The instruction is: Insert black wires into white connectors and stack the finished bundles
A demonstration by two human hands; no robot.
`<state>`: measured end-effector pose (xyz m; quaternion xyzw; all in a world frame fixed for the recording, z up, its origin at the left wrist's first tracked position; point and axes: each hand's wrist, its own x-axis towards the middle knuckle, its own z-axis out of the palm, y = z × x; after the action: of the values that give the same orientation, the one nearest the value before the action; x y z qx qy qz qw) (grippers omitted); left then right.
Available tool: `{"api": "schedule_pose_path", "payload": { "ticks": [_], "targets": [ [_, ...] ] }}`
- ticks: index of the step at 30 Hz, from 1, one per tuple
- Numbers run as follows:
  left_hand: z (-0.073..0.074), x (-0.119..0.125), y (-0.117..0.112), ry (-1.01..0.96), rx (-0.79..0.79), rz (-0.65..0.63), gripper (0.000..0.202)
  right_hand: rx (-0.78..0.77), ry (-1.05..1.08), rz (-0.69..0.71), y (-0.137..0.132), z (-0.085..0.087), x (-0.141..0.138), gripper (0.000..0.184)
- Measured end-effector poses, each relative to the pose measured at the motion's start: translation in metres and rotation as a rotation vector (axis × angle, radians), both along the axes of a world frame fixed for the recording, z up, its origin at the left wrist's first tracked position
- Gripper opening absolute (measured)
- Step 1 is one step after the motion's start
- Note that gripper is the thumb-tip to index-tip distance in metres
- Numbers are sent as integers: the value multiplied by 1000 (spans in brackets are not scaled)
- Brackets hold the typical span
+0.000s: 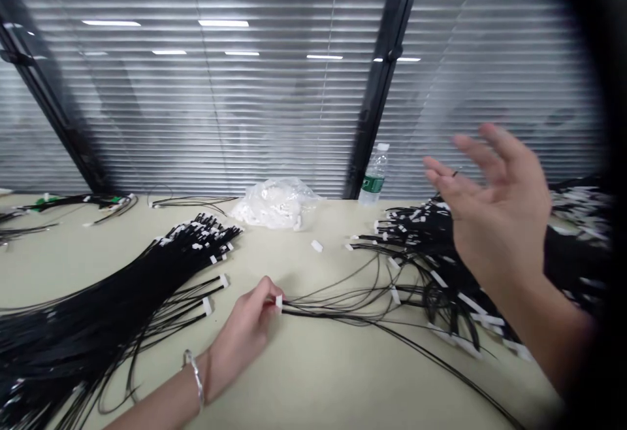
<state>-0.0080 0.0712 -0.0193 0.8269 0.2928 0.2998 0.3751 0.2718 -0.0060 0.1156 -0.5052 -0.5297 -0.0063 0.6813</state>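
Observation:
My left hand point(245, 329) rests on the pale table point(313, 378) and pinches the white connector point(279, 302) at the end of a thin black cable point(343, 315) that runs off to the right. My right hand point(494, 211) is raised above the tangled pile of black cables point(431, 266) on the right, fingers spread, palm empty. A tidy bundle of black cables with white connectors point(122, 293) lies to the left of my left hand.
A clear plastic bag of white parts point(277, 202) and a water bottle point(374, 176) stand at the table's back edge by the window blinds. A loose white connector point(317, 246) lies mid-table. More cables point(73, 204) lie at far left.

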Motion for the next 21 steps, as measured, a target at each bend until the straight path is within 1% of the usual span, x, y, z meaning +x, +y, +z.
{"api": "schedule_pose_path", "payload": {
  "ticks": [2,3,4,6,7,8,10,11,12,14,17,19,21],
  "targets": [
    [-4,0,3,-34,-57,0,10,-124,260,215,3,-4,1,39],
    [-5,0,4,-59,-91,0,9,-206,335,291,4,-8,2,35],
    [-7,0,5,-88,-125,-1,8,-273,372,333,6,-12,2,30],
    [-9,0,8,-141,-192,-17,8,-318,378,336,9,-22,-4,27],
    [-9,0,9,-161,-223,-30,9,-319,332,321,10,-28,-11,26],
    [-8,0,9,-178,-249,-40,10,-322,241,299,12,-36,-19,24],
    [-7,0,10,-201,-288,-47,12,-342,-81,242,14,-53,-42,23],
    [-6,1,10,-208,-302,-49,13,-363,-192,257,15,-64,-54,22],
    [-5,1,10,-216,-314,-54,14,-386,-258,294,16,-75,-66,22],
    [-4,2,10,-229,-341,-83,15,-445,-313,376,18,-99,-88,24],
    [-3,3,9,-245,-388,-129,17,-498,-315,419,20,-127,-107,15],
    [-3,4,10,-249,-421,-142,18,-511,-296,407,21,-137,-109,13],
    [-3,4,10,-253,-452,-152,19,-519,-283,388,21,-140,-108,12]
  ]
}}
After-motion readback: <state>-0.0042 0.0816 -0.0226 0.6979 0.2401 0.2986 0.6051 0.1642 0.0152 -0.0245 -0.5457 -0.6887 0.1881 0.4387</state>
